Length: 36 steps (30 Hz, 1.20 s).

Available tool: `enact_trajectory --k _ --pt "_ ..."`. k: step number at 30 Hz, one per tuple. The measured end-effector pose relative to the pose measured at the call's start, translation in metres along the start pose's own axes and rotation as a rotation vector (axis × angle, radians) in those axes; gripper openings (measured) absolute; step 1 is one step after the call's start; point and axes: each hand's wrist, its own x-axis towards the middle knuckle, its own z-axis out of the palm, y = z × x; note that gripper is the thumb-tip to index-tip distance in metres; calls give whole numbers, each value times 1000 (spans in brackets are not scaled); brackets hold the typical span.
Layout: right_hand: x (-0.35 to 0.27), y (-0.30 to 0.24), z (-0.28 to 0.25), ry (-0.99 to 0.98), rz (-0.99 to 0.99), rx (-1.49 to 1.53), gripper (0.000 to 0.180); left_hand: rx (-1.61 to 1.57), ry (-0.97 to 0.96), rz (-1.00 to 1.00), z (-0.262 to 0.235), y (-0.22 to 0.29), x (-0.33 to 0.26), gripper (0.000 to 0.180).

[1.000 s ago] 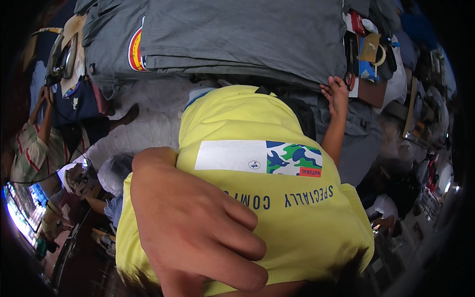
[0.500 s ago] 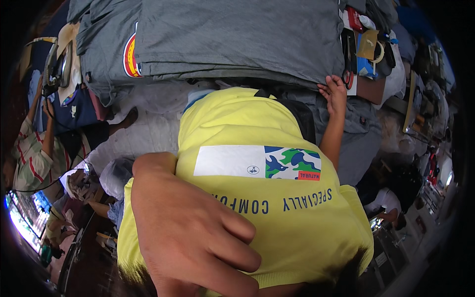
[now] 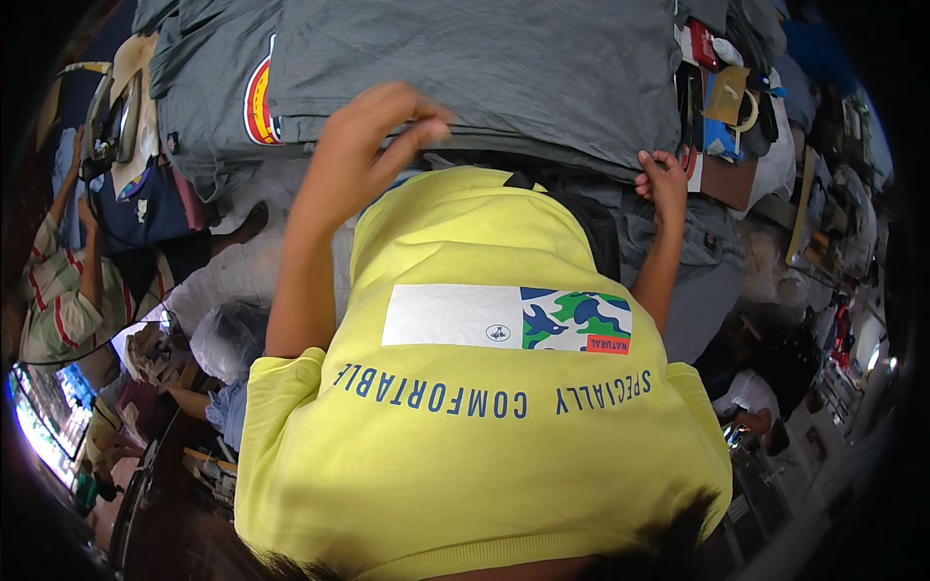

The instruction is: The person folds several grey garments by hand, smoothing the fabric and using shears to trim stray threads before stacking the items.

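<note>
A grey garment (image 3: pixel 465 68) lies spread across the work surface, with a red, yellow and white patch (image 3: pixel 259 102) at its left part. My left hand (image 3: pixel 373 131) hovers by the garment's near edge, fingers curved and thumb apart, slightly blurred. Nothing shows in it. At the garment's near right corner is my right hand (image 3: pixel 663 184), its fingers loosely bent and apart, fingertips at the cloth's edge. Whether they touch the cloth I cannot tell.
On the right, scissors (image 3: pixel 689 160), a tape roll (image 3: pixel 746 111) and a brown box (image 3: pixel 727 182) crowd the surface. A person in a striped shirt (image 3: pixel 68 281) works at the left beside an iron (image 3: pixel 126 121). More grey cloth (image 3: pixel 697 232) hangs below the right corner.
My left hand has moved from close in front of my chest forward to the garment's near edge. My right hand has shifted slightly right and down at the corner.
</note>
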Motion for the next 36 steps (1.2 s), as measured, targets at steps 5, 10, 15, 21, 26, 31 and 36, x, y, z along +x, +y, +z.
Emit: enact_trajectory --k 5,10,15,21,26,31,36 --pt "2 -3 5 12 -55 -99 26 577 69 -87 68 -78 -27 44" --pt "3 2 4 -2 -40 -32 26 593 12 -77 68 -82 -34 47" --pt "3 6 6 13 -42 7 28 591 5 -29 67 -90 -40 43" --pt "-3 -2 5 100 -46 -344 32 487 132 40 67 -97 -41 31" --pt "-20 -55 50 303 -678 -716 33 516 170 16 56 -97 -24 18" --pt "-27 -88 152 -379 -1138 -598 29 534 -35 145 36 -116 -3 14" --pt "-14 -86 214 -417 -1238 -608 29 373 -83 126 13 -112 18 18"
